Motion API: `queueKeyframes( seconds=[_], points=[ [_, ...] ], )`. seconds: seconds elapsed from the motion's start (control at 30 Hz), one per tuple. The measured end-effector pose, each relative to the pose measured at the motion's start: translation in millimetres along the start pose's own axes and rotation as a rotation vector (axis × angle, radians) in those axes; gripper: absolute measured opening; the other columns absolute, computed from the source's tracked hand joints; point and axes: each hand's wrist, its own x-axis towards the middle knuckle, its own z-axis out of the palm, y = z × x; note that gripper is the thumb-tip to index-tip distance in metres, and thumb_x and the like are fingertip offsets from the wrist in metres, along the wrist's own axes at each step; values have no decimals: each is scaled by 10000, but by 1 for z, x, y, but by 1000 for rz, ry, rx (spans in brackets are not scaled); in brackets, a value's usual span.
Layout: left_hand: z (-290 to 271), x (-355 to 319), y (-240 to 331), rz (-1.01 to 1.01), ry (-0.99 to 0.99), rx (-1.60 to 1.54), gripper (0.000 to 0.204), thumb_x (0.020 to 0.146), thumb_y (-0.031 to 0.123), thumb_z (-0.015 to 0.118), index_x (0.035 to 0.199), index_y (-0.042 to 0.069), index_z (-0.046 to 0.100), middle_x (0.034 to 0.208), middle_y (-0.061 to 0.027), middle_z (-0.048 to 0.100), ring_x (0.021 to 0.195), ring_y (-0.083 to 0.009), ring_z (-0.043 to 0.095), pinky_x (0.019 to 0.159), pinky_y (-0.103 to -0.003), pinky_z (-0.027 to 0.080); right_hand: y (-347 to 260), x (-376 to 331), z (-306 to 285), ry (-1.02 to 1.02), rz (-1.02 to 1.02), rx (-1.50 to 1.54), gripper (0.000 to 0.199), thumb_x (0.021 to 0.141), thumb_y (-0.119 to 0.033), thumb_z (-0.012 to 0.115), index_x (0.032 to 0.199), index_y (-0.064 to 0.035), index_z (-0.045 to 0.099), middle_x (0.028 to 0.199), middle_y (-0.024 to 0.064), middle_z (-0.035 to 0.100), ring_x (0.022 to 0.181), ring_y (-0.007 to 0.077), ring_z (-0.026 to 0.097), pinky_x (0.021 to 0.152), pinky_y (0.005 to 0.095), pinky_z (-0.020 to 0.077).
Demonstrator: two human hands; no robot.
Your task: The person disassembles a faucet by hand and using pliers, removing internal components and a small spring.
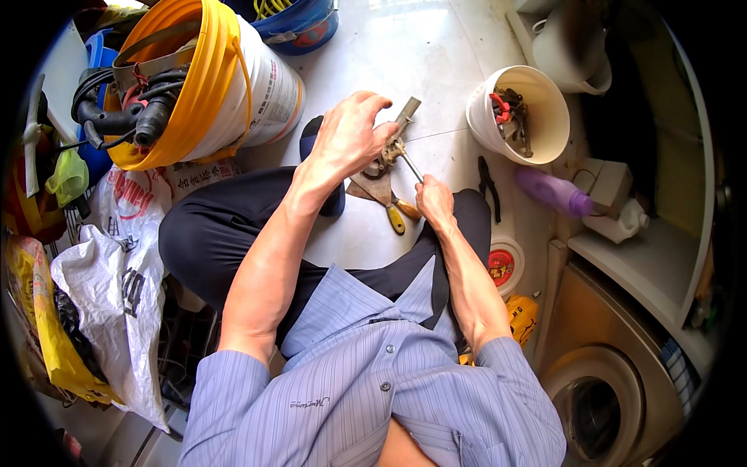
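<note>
My left hand [350,138] is curled over a worn metal fitting [391,150], its thumb and fingers bent around it. A flat grey metal bar [408,113] sticks out beyond that fitting, away from me. My right hand [436,199] is closed around a screwdriver [411,166]; its handle is hidden in the fist, and the thin shaft reaches up to the fitting. Two putty knives lie on the floor just below, one with a yellow handle [396,219] and one with an orange-brown handle [408,208]. Their blades are partly covered.
Black-handled pliers [489,187] lie right of my knee, near a white bucket [481,117] holding small metal parts. A purple bottle [548,191] lies at right, above a washing machine [615,366]. At left stands a tipped yellow-rimmed bucket [261,101] with a corded tool, beside plastic sacks [117,272].
</note>
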Motion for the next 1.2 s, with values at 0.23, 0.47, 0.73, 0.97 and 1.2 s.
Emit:
queueKeyframes(
  seconds=[0.23,0.47,0.73,0.97,1.2],
  points=[
    [-5,0,0,-11,50,-6,393,913,272,696,1211,15,693,1294,-187,660,1160,-380,642,1009,-420,509,2,-12,-51,6,-132,-145,288,965,-289,585,967,-9,655,864,272,697,856,494,679,770,582,523],
    [-8,-2,6,-4,54,-25,393,912,275,697,1208,16,695,1310,-182,655,1170,-377,639,1015,-418,507,13,-17,-73,-94,-193,-329,232,894,-225,618,929,-9,696,837,278,699,838,462,698,771,561,541],
    [-7,-4,7,-9,51,-36,382,904,261,709,1194,11,702,1311,-181,656,1169,-377,642,1012,-416,512,25,-22,-70,-61,-225,-326,209,913,-230,637,916,-24,670,796,267,681,794,477,675,723,570,525],
    [-5,-2,4,17,49,-22,377,903,256,707,1188,10,703,1301,-177,662,1148,-381,651,993,-419,523,28,-24,-65,-66,-249,-343,196,902,-196,603,908,-16,682,805,253,698,792,451,697,734,551,547],
    [-4,-3,6,-1,39,-28,373,905,256,707,1190,16,704,1308,-169,659,1131,-378,658,980,-422,526,30,-25,-69,7,-254,-258,184,909,-223,648,924,-41,664,787,255,682,797,465,676,724,558,529]
  ],
)
